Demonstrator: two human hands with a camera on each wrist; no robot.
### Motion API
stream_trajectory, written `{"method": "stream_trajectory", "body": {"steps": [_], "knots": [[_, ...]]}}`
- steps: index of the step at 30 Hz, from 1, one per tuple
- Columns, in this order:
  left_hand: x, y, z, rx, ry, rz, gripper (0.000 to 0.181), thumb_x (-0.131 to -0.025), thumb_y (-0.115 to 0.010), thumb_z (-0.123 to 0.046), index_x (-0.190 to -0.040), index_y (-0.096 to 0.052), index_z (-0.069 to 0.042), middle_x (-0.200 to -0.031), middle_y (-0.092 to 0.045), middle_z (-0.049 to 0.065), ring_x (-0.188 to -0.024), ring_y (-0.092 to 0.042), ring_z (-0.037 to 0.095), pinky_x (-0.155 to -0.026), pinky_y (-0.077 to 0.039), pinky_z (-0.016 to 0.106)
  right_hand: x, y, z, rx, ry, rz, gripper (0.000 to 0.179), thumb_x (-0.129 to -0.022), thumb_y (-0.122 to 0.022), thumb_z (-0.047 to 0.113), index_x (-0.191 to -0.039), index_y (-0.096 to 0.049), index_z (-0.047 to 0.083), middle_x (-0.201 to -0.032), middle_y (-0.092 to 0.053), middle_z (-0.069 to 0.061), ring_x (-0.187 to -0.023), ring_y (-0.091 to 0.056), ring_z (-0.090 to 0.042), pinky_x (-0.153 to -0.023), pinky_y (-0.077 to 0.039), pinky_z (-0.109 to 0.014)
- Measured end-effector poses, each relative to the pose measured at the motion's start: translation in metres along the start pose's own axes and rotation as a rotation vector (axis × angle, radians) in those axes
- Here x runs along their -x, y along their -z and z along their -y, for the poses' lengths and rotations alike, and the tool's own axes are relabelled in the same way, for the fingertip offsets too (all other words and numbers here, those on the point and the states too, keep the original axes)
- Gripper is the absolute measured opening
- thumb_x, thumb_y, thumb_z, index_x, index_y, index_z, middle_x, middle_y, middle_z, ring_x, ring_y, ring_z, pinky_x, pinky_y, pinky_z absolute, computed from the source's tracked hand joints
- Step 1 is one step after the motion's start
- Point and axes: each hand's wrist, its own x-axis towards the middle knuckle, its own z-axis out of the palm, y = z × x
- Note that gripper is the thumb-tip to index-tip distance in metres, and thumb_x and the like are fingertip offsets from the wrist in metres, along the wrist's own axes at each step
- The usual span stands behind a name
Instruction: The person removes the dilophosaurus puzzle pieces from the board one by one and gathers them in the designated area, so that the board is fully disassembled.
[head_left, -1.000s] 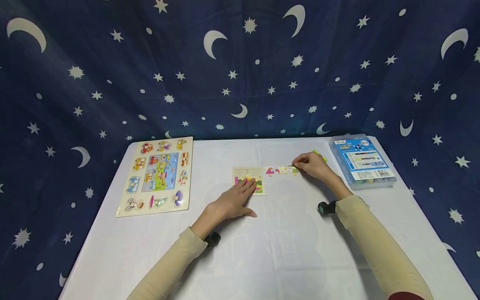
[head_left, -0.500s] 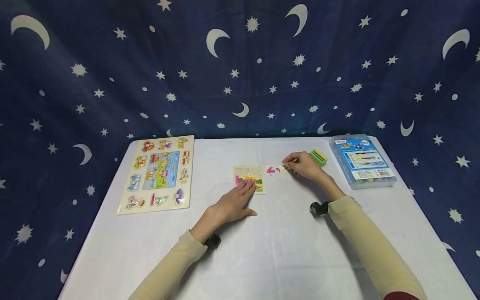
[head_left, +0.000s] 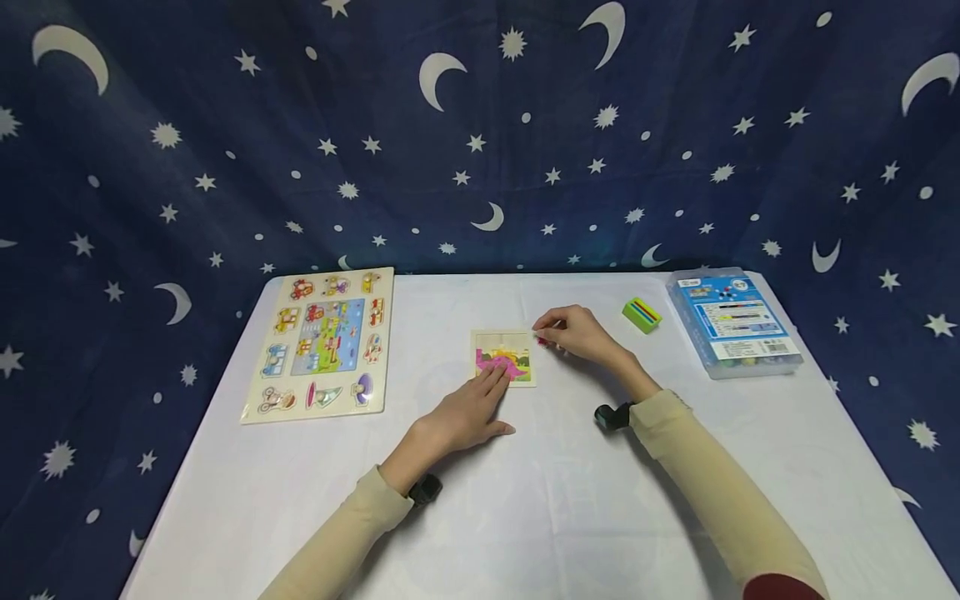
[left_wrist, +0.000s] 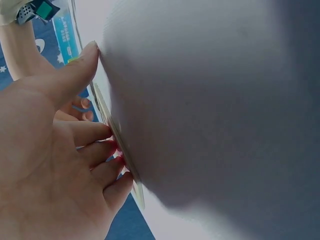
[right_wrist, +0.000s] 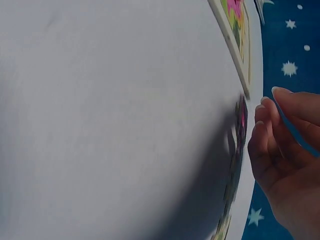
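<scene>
My left hand lies flat with straight fingers on a small wooden jigsaw board, its fingertips on a pink figure. In the left wrist view, the fingertips press against the face of the board, near its edge. Just right of the board, my right hand hovers with loosely bent fingers over a row of loose jigsaw pieces. The right wrist view shows thumb and fingers near each other, with nothing between them, close over the pieces. From the head, that hand hides most of the row.
A large wooden peg puzzle with vehicle pictures lies at the left. A green block with coloured stripes sits behind the right hand. At the back right stands a clear plastic case with a blue label. A starry curtain hangs behind.
My right hand has moved left along the row of pieces, from its far end to beside the board, uncovering the green block. The left hand has stayed on the board.
</scene>
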Motion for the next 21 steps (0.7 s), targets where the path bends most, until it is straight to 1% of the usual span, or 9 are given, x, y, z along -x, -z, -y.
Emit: {"method": "stream_trajectory", "body": {"steps": [2,4,9,16,21], "knots": [[0.001,0.0,0.0,0.003,0.001,-0.003,0.087,-0.1,-0.063,-0.047,-0.163,-0.024,-0.001,-0.172,-0.018,0.015,-0.16,-0.015,0.03,-0.127,-0.026,0.045,-0.002,-0.004,0.005,0.003,0.008,0.008,0.018,-0.099,-0.069,0.015,-0.11,-0.078,0.004,-0.096,-0.076,-0.012,-0.071,-0.066,-0.023,-0.057,-0.051,-0.025],[0.002,0.0,0.0,0.003,-0.001,-0.006,0.086,-0.1,-0.063,-0.047,-0.162,-0.025,-0.001,-0.171,-0.019,0.015,-0.16,-0.016,0.03,-0.127,-0.026,0.045,-0.004,-0.008,0.008,0.009,0.025,0.018,0.017,-0.098,-0.069,0.014,-0.11,-0.078,0.004,-0.096,-0.076,-0.011,-0.071,-0.066,-0.022,-0.057,-0.05,-0.025],[0.003,-0.001,0.001,-0.006,-0.005,-0.002,0.086,-0.101,-0.062,-0.047,-0.163,-0.024,-0.001,-0.171,-0.019,0.016,-0.16,-0.016,0.03,-0.127,-0.025,0.044,-0.011,-0.017,0.015,-0.006,0.068,0.057,0.017,-0.097,-0.07,0.011,-0.109,-0.078,0.002,-0.087,-0.075,-0.011,-0.067,-0.063,-0.018,-0.056,-0.049,-0.024],[0.004,-0.002,0.001,-0.007,-0.02,-0.013,0.084,-0.101,-0.062,-0.046,-0.162,-0.026,0.0,-0.171,-0.021,0.016,-0.159,-0.017,0.03,-0.127,-0.025,0.045,-0.021,-0.031,0.025,-0.037,0.086,0.127,0.017,-0.097,-0.071,0.01,-0.109,-0.079,0.0,-0.082,-0.075,-0.008,-0.065,-0.061,-0.015,-0.058,-0.05,-0.023],[0.004,-0.002,0.003,-0.003,-0.024,-0.019,0.083,-0.102,-0.061,-0.046,-0.162,-0.026,0.0,-0.171,-0.021,0.016,-0.16,-0.016,0.03,-0.128,-0.024,0.044,-0.026,-0.038,0.03,-0.029,0.101,0.162,0.017,-0.096,-0.071,0.011,-0.108,-0.079,0.002,-0.082,-0.074,-0.009,-0.064,-0.06,-0.015,-0.06,-0.051,-0.024]]}}
